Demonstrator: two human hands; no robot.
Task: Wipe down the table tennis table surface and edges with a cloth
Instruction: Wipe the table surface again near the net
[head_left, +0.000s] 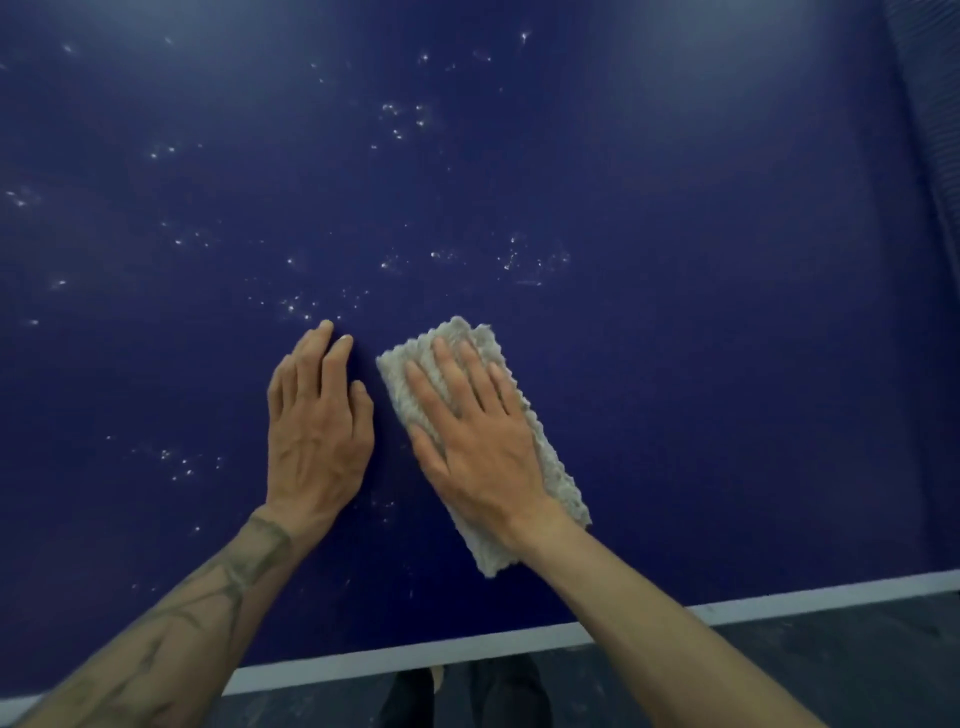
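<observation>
Here the cloth (483, 441) is pressed flat under the right hand (478, 441), fingers straight; left hand (317, 431) laid open on the table (675, 260). Specks (296, 306) just ahead may be smeared or missed.

Cloth (558, 470): off-white, thick nubbly terry-like weave, rough and matt. Table (675, 312): deep blue, smooth, faint sheen, dotted with pale shiny specks; white painted edge line (395, 659), matt. Floor (831, 660): dark, dull, scuffed.
</observation>
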